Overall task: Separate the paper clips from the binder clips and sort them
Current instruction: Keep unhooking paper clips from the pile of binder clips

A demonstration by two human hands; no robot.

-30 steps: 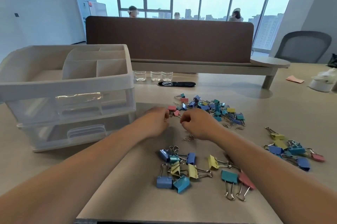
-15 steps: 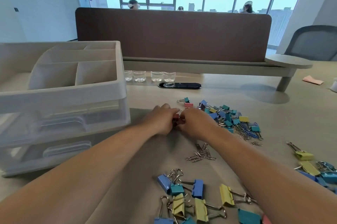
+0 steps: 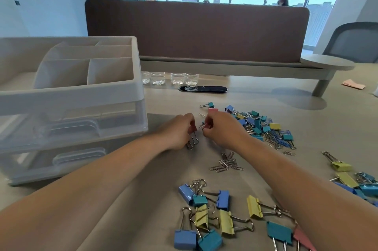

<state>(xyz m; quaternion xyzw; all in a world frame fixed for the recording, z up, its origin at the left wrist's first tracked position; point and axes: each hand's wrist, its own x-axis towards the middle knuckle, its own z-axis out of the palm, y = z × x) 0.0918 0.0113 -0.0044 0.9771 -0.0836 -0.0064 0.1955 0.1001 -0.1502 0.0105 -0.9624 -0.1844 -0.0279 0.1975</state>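
A pink clip (image 3: 193, 129) is pinched in the left grip (image 3: 180, 131), with its wire handles hanging down toward the table (image 3: 306, 107). A smaller pink clip (image 3: 207, 126) is pinched in the right grip (image 3: 222, 131), just beside the first with a narrow gap between them. Some silver wire shows at the smaller clip. It may be a paper clip snagged on it, but it is too small to be sure.

The step in hand looks like parting two pieces that came out of the pile together. It should go best if each piece is held by its coloured body and the two are drawn apart sideways, slowly and low over the table. That way any hooked wire slides free instead of springing off.

Both grips are closed to a fingertip pinch, thumb against curled fingers, and each holds only its own clip.

A small heap of paper clips (image 3: 227, 164) lies just on the near side of the right grip. The unsorted pile (image 3: 263, 126) lies close to its right. Just beyond the right grip lies a loose pink clip (image 3: 212, 110). Larger binder clips (image 3: 206, 210) are laid out well to the near side of both grips, and more (image 3: 345, 177) lie far off to the right. A drawer box (image 3: 71, 95) stands to the left of the left grip.
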